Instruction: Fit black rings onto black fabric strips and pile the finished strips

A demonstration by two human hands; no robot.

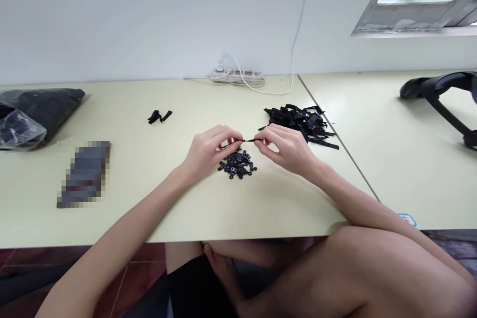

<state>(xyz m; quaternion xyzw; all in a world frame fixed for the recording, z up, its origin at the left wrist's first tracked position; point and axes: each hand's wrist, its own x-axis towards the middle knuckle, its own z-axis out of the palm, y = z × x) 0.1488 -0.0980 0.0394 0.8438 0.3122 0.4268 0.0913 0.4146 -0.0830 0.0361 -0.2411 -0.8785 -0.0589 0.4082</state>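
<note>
Between the fingertips of both hands a narrow black ribbon strip (252,140) is stretched level, just above the table. My left hand (210,146) pinches its left part between thumb and fingers, and a bit of black shows inside the grip. On the other side my right hand (286,145) pinches the right part. Whether it is one piece or two meeting in the middle, I cannot tell. Right below lies a heap of small round black buttons or washers (237,165). A loose pile of black ribbon strips (300,121) sits just behind my right hand.
A few ribbon pieces (160,117) lie at the back left. Farther left are a black bag with clear plastic (44,114) and a blurred flat object (85,174). A power strip (238,75) with a white cable stands by the wall; a black headset-like strap (443,94) lies right.
</note>
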